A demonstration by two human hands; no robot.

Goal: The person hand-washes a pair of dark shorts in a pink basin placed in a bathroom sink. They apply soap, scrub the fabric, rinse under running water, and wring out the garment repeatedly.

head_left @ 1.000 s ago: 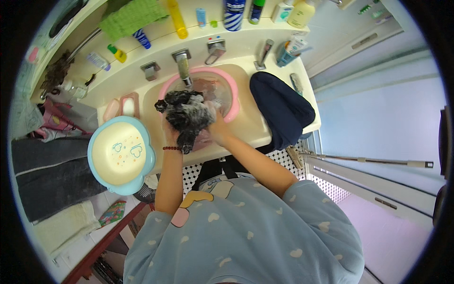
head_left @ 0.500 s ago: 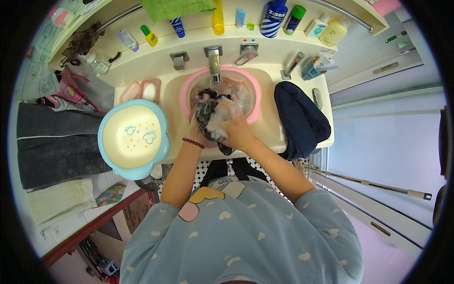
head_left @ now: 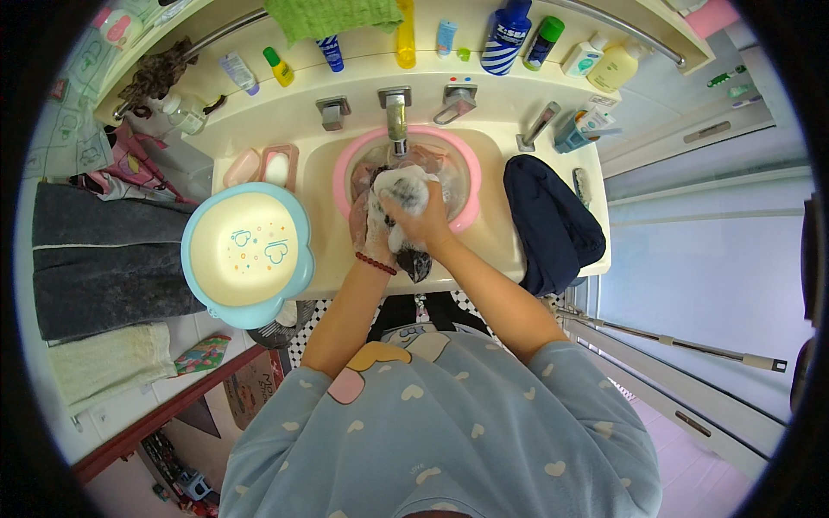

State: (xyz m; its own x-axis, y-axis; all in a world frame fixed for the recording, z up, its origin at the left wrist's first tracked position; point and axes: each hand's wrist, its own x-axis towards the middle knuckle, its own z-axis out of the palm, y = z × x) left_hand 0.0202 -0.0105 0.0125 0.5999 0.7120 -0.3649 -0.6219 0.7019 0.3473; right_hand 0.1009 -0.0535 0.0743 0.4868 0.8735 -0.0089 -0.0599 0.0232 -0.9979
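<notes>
Thicker foam (head_left: pixel 402 180) now coats the dark cloth (head_left: pixel 414 262) bunched in the grip of left hand (head_left: pixel 375 236) and right hand (head_left: pixel 427 223), pink basin (head_left: pixel 472 192) beneath them, so the lathering seems to be spreading.

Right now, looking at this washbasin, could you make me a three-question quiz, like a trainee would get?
1. What white stuff coats much of the dark cloth being held?
2. True or false: the pink-rimmed basin sits beneath the tap.
3. Which wrist wears the red bead bracelet: (a) left, (b) right?

Key: 1. Foam; 2. True; 3. (a).
</notes>
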